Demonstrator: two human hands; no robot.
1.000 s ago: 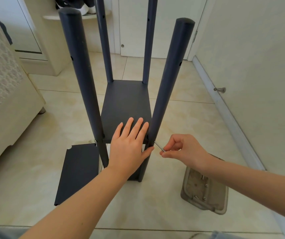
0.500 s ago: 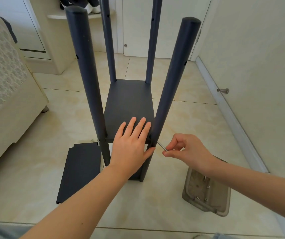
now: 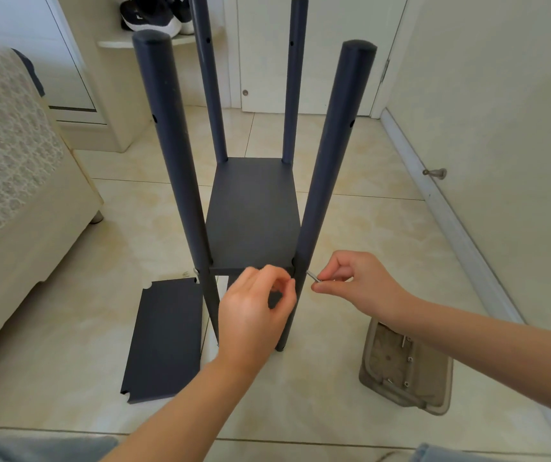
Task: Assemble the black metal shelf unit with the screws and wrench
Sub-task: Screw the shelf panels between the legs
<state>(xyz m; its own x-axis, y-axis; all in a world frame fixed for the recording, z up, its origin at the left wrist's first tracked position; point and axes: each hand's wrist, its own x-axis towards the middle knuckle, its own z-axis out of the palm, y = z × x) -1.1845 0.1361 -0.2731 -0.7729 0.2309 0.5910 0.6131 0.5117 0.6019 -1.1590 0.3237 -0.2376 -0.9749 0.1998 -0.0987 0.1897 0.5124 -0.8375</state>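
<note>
Head view: right hand is pinching a thin wrench against the front-right post of the floor-standing shelf unit; left hand is hovering curled, grip unclear. Stiff, likely tippy frame is wanting bracing near that joint.

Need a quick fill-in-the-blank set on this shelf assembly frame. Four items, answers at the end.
1. The shelf unit has ____ upright posts.
2. The wrench at the front post is pinched by the person's ____ hand.
3. The spare black panel lies flat on the ____.
4. The tray holding screws sits to the ____ of the unit.

Missing words: four; right; floor; right.
</note>
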